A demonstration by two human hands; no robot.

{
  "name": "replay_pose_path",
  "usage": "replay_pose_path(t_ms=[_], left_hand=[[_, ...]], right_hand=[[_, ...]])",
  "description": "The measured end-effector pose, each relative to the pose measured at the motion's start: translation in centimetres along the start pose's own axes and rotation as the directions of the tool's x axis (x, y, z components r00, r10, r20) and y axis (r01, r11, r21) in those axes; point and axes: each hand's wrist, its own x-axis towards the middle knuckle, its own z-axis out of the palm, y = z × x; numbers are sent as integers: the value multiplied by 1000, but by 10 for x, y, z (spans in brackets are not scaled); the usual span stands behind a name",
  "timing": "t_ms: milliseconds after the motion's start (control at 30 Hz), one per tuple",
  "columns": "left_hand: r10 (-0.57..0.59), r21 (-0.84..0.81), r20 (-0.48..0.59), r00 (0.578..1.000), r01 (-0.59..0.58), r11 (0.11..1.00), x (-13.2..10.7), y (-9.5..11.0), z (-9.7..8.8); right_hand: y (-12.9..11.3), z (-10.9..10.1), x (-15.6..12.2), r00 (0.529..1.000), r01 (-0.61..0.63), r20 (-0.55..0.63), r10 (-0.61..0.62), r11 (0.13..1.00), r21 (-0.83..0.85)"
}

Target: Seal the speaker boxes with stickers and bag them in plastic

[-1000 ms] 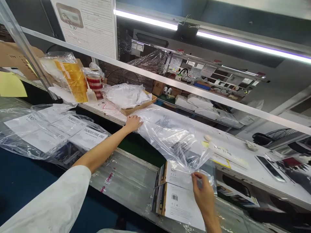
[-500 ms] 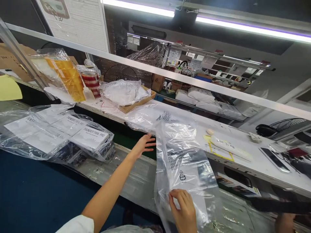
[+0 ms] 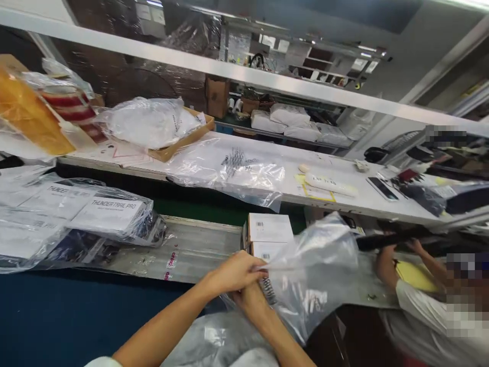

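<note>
Both my hands meet low in the middle of the view on a clear plastic bag (image 3: 317,275) with black print. My left hand (image 3: 235,270) is closed over the bag's near edge. My right hand (image 3: 250,298) lies just under it, fingers pinched on the same edge. The bag billows up and to the right. Right behind the hands stand two white boxes (image 3: 269,234) with barcode labels on the metal conveyor edge.
A stack of flat clear bags (image 3: 233,171) lies on the white bench (image 3: 344,201) behind. Bagged boxes marked THUNDER TRAIL PRO (image 3: 103,216) sit at the left. A cardboard tray of bags (image 3: 153,125) stands far left. Another person (image 3: 424,300) works at the right.
My left hand came back from the bench and joined my right hand on the bag. The bag was pulled off the stack toward me. The view tilted down.
</note>
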Motion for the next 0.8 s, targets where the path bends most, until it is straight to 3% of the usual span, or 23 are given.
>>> replay_pose_path(t_ms=[67,133,167,200,233,267,300,333,367,433,500,533,700,800], left_hand=[[-64,-80,-45,997,60,995,-6,-15,7],[-142,-255,-130,981,106,961,-14,-34,4],[-184,-348,-151,971,122,930,-19,-43,0],[-220,-424,-159,962,135,896,-25,-49,-4],[-250,-481,-170,953,141,865,-30,-54,-8],[-273,-522,-185,944,141,842,-34,-56,-10],[-294,-550,-206,933,138,824,-37,-57,-11],[-318,-570,-231,919,138,810,-40,-56,-10],[-343,-580,-257,903,140,802,-42,-55,-8],[-384,-581,-288,877,158,798,-46,-53,-1],[-396,-581,-271,878,179,794,-50,-53,3],[-392,-596,-250,885,179,783,-53,-54,4],[-443,-707,-86,892,259,658,-72,-58,-3],[-481,-684,-84,873,301,664,-76,-61,-7]], right_hand=[[-16,-26,-15,981,-17,193,-6,993,117],[-27,-70,-34,894,46,416,-166,958,282],[-28,-95,-44,854,80,457,-249,930,358],[-26,-119,-52,849,86,437,-297,894,440],[-21,-139,-59,920,89,298,-255,875,475],[-15,-155,-63,987,93,75,-142,888,451],[-7,-165,-65,992,64,-126,-16,921,385],[1,-169,-65,954,5,-287,87,952,305],[8,-168,-64,920,-66,-360,151,969,238],[20,-155,-61,944,-181,-232,232,958,223],[29,-139,-60,952,-264,-50,302,895,360],[32,-134,-60,941,-298,-12,338,847,441],[44,-138,-56,862,-306,-127,491,704,640],[45,-153,-49,889,-312,-71,452,712,629]])
